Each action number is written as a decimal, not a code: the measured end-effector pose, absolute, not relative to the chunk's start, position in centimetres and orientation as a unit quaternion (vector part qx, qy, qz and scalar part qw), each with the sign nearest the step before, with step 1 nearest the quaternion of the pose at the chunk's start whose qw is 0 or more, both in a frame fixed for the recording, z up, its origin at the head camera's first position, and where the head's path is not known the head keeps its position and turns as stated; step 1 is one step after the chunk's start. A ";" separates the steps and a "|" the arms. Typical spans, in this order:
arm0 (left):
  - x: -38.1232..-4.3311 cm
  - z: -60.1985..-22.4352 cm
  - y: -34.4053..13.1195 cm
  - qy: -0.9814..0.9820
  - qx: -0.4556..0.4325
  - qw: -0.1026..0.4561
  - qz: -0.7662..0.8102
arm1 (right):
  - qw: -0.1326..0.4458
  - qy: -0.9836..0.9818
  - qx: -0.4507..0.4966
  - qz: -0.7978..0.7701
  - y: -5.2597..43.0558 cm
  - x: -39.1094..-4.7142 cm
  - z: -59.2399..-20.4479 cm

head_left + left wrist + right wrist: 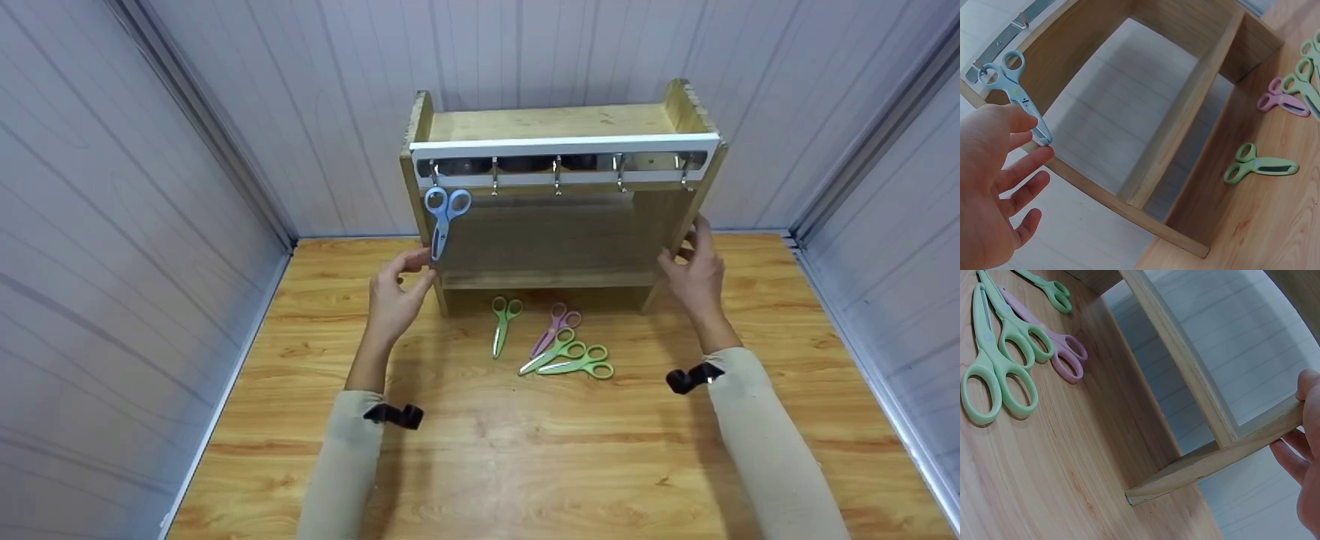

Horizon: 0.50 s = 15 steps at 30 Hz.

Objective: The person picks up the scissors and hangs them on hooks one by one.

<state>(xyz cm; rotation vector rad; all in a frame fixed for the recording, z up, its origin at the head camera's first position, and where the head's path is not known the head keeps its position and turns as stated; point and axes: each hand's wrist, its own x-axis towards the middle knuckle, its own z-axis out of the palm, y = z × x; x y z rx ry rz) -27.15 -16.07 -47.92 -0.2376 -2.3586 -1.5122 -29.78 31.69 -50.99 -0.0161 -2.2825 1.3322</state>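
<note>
Light blue scissors (441, 221) hang by one finger loop from the leftmost hook of a rack on a small wooden shelf (547, 279). My left hand (396, 296) is beside the blade end, its fingers spread and loosely bent. In the left wrist view, the thumb overlaps the blade edge and a fingertip (1044, 153) lies just below the blade tip. My right hand (696, 270) grips the shelf's right side board, with the thumb on the inner side and the fingers around the outside, as the right wrist view shows.
The white-framed hook rack (525, 163) spans the shelf's upper front with several metal hooks. Before the shelf on the wood-grain surface (525, 465) lie green scissors (502, 330), pink scissors (550, 334) and two more green pairs, partly overlapping. Panelled walls (510, 45) stand behind and at both sides.
</note>
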 end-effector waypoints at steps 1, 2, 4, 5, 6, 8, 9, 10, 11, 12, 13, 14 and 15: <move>-27.2 -48.0 -16.1 -0.828 -0.083 0.164 -0.530 | 0.250 -0.835 -0.005 0.490 31.7 -29.8 -51.0; -27.2 -48.1 -16.1 -0.828 -0.084 0.165 -0.529 | 0.253 -0.834 -0.004 0.491 31.7 -29.8 -51.1; -27.2 -48.2 -16.2 -0.829 -0.085 0.167 -0.527 | 0.256 -0.832 -0.002 0.492 31.6 -29.8 -51.1; -27.1 -48.3 -16.2 -0.829 -0.085 0.168 -0.527 | 0.256 -0.833 -0.002 0.491 31.6 -29.8 -51.1; -27.1 -48.3 -16.2 -0.828 -0.086 0.168 -0.527 | 0.255 -0.833 -0.002 0.490 31.6 -29.8 -51.1; -27.1 -48.3 -16.2 -0.828 -0.086 0.168 -0.528 | 0.251 -0.835 -0.003 0.490 31.7 -29.8 -51.1; -27.1 -48.3 -16.2 -0.828 -0.086 0.168 -0.529 | 0.248 -0.835 -0.003 0.492 31.7 -29.8 -51.1; -27.0 -48.3 -16.2 -0.827 -0.086 0.167 -0.530 | 0.246 -0.835 -0.004 0.493 31.7 -29.8 -51.1; -27.0 -48.3 -16.3 -0.826 -0.086 0.168 -0.531 | 0.244 -0.835 -0.005 0.494 31.7 -29.8 -51.1; -27.0 -48.4 -16.3 -0.826 -0.086 0.169 -0.531 | 0.243 -0.835 -0.005 0.494 31.7 -29.8 -51.1; -27.0 -48.4 -16.3 -0.827 -0.085 0.170 -0.530 | 0.242 -0.835 -0.005 0.495 31.7 -29.7 -51.0; -27.0 -48.5 -16.3 -0.827 -0.085 0.170 -0.529 | 0.241 -0.835 -0.006 0.495 31.7 -29.7 -51.0; -27.0 -48.6 -16.3 -0.827 -0.084 0.171 -0.529 | 0.241 -0.836 -0.006 0.493 31.8 -29.7 -51.0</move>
